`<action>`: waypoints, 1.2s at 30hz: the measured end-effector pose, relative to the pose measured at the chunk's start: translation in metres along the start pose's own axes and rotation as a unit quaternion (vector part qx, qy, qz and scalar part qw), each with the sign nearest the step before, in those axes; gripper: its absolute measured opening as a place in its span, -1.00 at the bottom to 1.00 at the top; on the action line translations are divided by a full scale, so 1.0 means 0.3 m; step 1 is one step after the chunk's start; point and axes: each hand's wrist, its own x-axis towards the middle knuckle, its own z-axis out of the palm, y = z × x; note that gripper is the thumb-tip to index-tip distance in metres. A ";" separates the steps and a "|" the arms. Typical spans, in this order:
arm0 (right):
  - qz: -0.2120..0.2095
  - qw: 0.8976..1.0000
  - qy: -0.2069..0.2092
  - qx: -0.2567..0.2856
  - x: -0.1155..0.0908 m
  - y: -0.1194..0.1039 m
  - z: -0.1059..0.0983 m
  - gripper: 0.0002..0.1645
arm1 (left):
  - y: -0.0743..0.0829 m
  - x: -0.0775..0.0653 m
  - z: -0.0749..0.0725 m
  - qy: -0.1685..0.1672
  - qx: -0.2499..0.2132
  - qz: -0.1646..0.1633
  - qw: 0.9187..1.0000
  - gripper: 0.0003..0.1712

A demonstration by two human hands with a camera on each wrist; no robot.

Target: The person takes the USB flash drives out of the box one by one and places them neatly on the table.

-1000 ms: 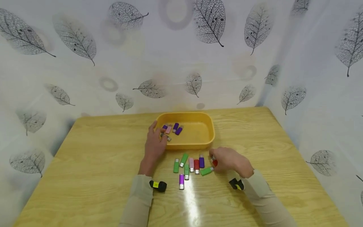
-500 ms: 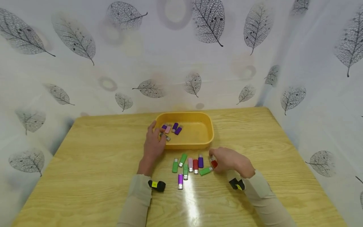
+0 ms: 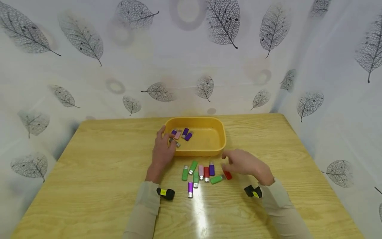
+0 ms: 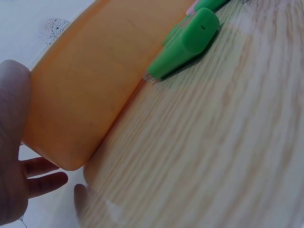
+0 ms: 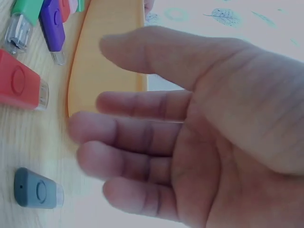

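One red USB stick (image 3: pixel 228 175) lies beside the right hand (image 3: pixel 246 162), whose parted fingers hold nothing; the left hand (image 3: pixel 162 149) pinches the yellow plastic tray (image 3: pixel 198 153), probably to steady it.

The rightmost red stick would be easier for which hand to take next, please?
Likely the right hand: empty, it hovers beside the stick; the left hand is farther off, at the tray.

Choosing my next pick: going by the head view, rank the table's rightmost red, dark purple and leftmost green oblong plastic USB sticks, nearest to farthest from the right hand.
1. Rightmost red oblong plastic USB stick: by the right hand's fingers.
2. Dark purple oblong plastic USB stick: left of it.
3. Leftmost green oblong plastic USB stick: farther left.
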 end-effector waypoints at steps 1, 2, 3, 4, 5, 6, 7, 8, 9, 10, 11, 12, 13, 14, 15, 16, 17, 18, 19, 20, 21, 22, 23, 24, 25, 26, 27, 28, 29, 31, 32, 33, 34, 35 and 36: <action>-0.008 1.000 0.010 -0.004 0.003 -0.001 -0.001 -0.62 | 0.001 0.001 0.000 0.001 0.000 0.001 1.000 -0.69; -0.017 1.000 0.019 -0.009 0.006 -0.001 0.000 -0.63 | 0.001 0.002 -0.001 0.003 0.001 0.002 1.000 -0.70; -0.023 0.999 0.030 -0.016 0.009 -0.002 0.001 -0.64 | 0.001 0.003 0.000 0.004 0.002 0.004 1.000 -0.70; -0.029 0.998 0.041 -0.023 0.012 -0.004 0.003 -0.65 | 0.001 0.003 0.000 0.005 0.003 0.004 1.000 -0.70; -0.034 0.998 0.051 -0.026 0.016 -0.006 0.006 -0.67 | 0.000 0.003 0.000 0.005 0.004 0.006 1.000 -0.70; -0.038 0.997 0.061 -0.029 0.020 -0.008 0.010 -0.67 | 0.001 0.002 0.000 0.005 0.004 0.007 1.000 -0.70; -0.041 0.996 0.069 -0.031 0.025 -0.010 0.013 -0.68 | 0.002 0.002 -0.001 0.005 0.003 0.007 1.000 -0.70; -0.042 0.996 0.076 -0.031 0.028 -0.011 0.016 -0.69 | 0.002 0.002 0.000 0.004 0.002 0.007 1.000 -0.69; -0.044 0.995 0.082 -0.031 0.031 -0.012 0.019 -0.70 | 0.002 0.001 0.000 0.002 0.001 0.006 1.000 -0.69; -0.045 0.995 0.088 -0.030 0.034 -0.013 0.022 -0.71 | 0.003 0.000 0.000 0.001 0.000 0.004 1.000 -0.69; -0.046 0.994 0.094 -0.029 0.037 -0.014 0.024 -0.74 | 0.004 0.000 0.000 0.000 0.000 0.003 1.000 -0.68; -0.047 0.993 0.100 -0.030 0.038 -0.015 0.027 -0.76 | 0.005 -0.001 -0.001 -0.001 -0.001 0.001 1.000 -0.68; -0.048 0.993 0.107 -0.031 0.040 -0.016 0.028 -0.78 | 0.006 -0.001 -0.001 -0.001 -0.002 0.000 1.000 -0.68; -0.048 0.992 0.114 -0.032 0.041 -0.017 0.030 -0.79 | 0.006 -0.001 -0.001 -0.001 0.000 -0.001 1.000 -0.69; -0.049 0.991 0.121 -0.035 0.042 -0.017 0.031 -0.81 | 0.008 -0.002 -0.002 -0.001 0.000 -0.002 1.000 -0.69; -0.050 0.990 0.127 -0.036 0.043 -0.018 0.032 -0.82 | 0.010 -0.003 -0.004 0.000 0.000 -0.002 1.000 -0.70; -0.049 0.989 0.131 -0.038 0.044 -0.018 0.033 -0.83 | 0.012 -0.003 -0.006 0.001 -0.001 -0.003 1.000 -0.70; -0.048 0.989 0.134 -0.038 0.045 -0.019 0.034 -0.82 | 0.014 -0.004 -0.007 0.000 -0.002 -0.004 1.000 -0.70; -0.046 0.989 0.136 -0.037 0.046 -0.019 0.034 -0.81 | 0.015 -0.005 -0.008 -0.001 -0.002 -0.005 1.000 -0.70; -0.043 0.989 0.135 -0.035 0.047 -0.020 0.034 -0.79 | 0.016 -0.006 -0.009 -0.002 -0.002 -0.007 1.000 -0.70; -0.042 0.990 0.133 -0.033 0.048 -0.020 0.035 -0.77 | 0.018 -0.007 -0.011 -0.004 -0.003 -0.008 1.000 -0.70; -0.038 0.990 0.129 -0.029 0.048 -0.021 0.035 -0.74 | 0.018 -0.008 -0.010 -0.005 -0.003 -0.010 1.000 -0.69; -0.035 0.991 0.125 -0.026 0.049 -0.022 0.036 -0.72 | 0.018 -0.009 -0.010 -0.007 -0.003 -0.011 1.000 -0.69; -0.033 0.992 0.121 -0.021 0.049 -0.022 0.037 -0.69 | 0.019 -0.010 -0.010 -0.007 -0.003 -0.012 1.000 -0.69; -0.031 0.993 0.116 -0.018 0.049 -0.023 0.037 -0.67 | 0.019 -0.011 -0.010 -0.007 -0.003 -0.013 1.000 -0.69; -0.031 0.993 0.113 -0.016 0.049 -0.024 0.038 -0.65 | 0.019 -0.012 -0.010 -0.006 -0.003 -0.013 1.000 -0.69; -0.031 0.993 0.111 -0.016 0.049 -0.024 0.039 -0.64 | 0.019 -0.012 -0.010 -0.005 -0.004 -0.013 1.000 -0.69; -0.030 0.993 0.110 -0.016 0.049 -0.025 0.039 -0.64 | 0.020 -0.012 -0.010 -0.004 -0.004 -0.012 1.000 -0.69; -0.031 0.993 0.111 -0.018 0.048 -0.026 0.040 -0.64 | 0.020 -0.013 -0.010 -0.003 -0.005 -0.011 1.000 -0.69; -0.034 0.993 0.113 -0.023 0.046 -0.027 0.041 -0.65 | 0.020 -0.013 -0.011 -0.002 -0.005 -0.009 1.000 -0.69; -0.034 0.992 0.115 -0.026 0.046 -0.028 0.042 -0.65 | 0.020 -0.012 -0.011 -0.002 -0.006 -0.008 1.000 -0.69; -0.034 0.992 0.118 -0.029 0.045 -0.029 0.043 -0.66 | 0.021 -0.012 -0.012 -0.002 -0.006 -0.007 1.000 -0.69; -0.035 0.992 0.120 -0.032 0.045 -0.030 0.043 -0.67 | 0.020 -0.012 -0.012 -0.003 -0.006 -0.007 1.000 -0.69; -0.035 0.991 0.123 -0.035 0.045 -0.033 0.043 -0.67 | 0.019 -0.011 -0.012 -0.003 -0.004 -0.007 1.000 -0.69; -0.035 0.991 0.125 -0.038 0.046 -0.036 0.044 -0.68 | 0.016 -0.011 -0.011 -0.004 -0.003 -0.008 1.000 -0.68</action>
